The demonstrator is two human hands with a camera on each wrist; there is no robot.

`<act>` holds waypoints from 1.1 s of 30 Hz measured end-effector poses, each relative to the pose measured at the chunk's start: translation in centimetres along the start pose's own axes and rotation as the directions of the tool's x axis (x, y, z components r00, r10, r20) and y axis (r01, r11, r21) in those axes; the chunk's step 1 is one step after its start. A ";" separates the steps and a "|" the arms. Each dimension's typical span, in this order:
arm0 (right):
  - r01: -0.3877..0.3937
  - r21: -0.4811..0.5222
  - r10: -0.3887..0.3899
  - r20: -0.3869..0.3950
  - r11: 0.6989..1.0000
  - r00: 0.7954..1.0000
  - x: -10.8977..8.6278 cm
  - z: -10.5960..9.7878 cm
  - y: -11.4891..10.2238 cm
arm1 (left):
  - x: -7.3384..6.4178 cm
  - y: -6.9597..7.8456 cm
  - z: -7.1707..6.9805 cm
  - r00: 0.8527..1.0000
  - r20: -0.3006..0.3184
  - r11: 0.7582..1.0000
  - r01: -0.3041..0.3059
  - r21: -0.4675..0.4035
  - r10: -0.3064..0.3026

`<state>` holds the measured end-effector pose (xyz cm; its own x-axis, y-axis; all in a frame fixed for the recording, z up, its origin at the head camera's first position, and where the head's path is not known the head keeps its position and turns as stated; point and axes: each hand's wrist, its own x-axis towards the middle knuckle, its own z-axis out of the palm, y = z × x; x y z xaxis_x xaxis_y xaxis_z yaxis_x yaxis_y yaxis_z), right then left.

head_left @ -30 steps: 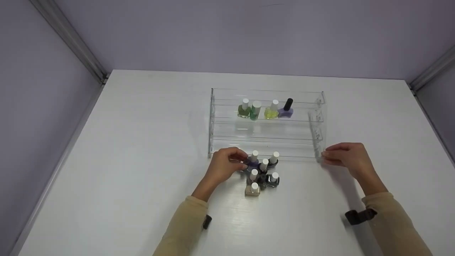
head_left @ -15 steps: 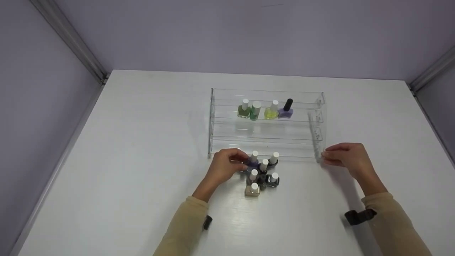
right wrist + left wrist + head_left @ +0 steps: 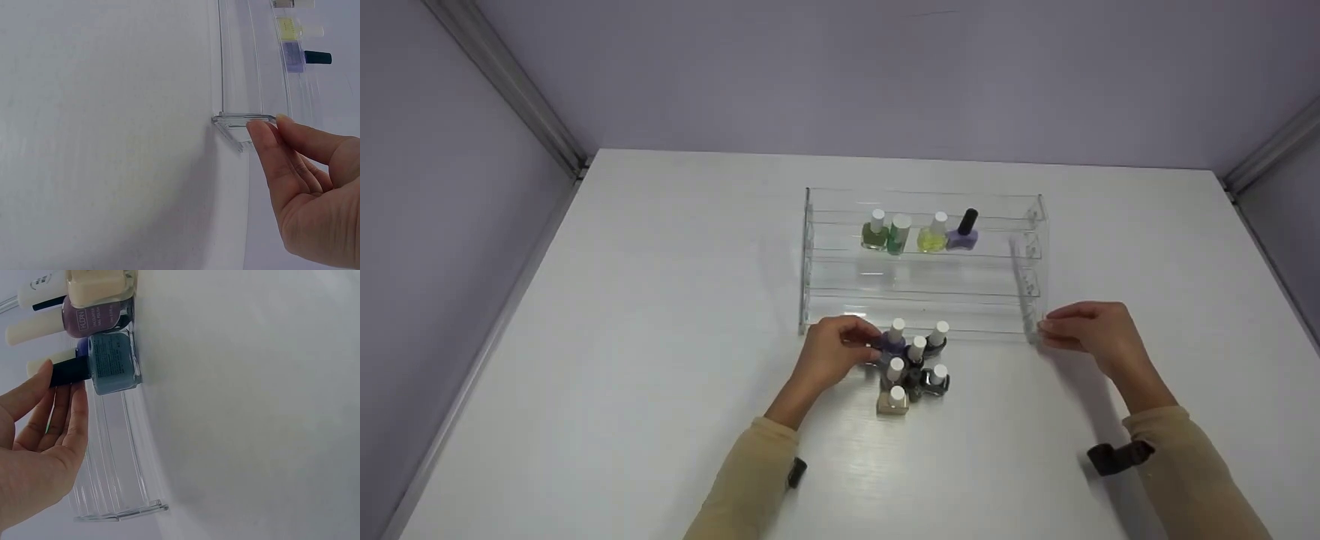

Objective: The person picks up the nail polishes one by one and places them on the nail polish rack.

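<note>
My left hand pinches the black cap of a blue-grey nail polish bottle, thumb on one side and fingers on the other. That bottle stands upright at the left of a tight cluster of bottles, beside a mauve nail polish bottle and a cream one. In the head view my hand mostly hides it. At the front right corner of the clear acrylic rack, my right hand pinches the edge of the side panel between thumb and fingers.
On an upper tier of the rack sit an olive green bottle, a green one, a yellow one and a purple one with a black cap. Dark bottles with white caps, one a black bottle, crowd the white table.
</note>
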<state>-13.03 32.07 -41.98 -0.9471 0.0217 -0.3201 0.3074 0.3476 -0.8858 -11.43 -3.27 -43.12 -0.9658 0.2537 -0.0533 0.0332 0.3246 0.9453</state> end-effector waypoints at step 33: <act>-0.005 0.000 0.005 0.005 1.000 1.000 0.1 -0.1 0.1 | 0.0 0.4 -1.6 0.998 -0.054 0.999 -0.009 0.052 0.012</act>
<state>-13.11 32.24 -42.08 -0.9451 0.0186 -0.3262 0.3120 0.3475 -0.8842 -11.78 -4.59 -42.21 -0.9778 0.2080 -0.0246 0.0551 0.3690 0.9278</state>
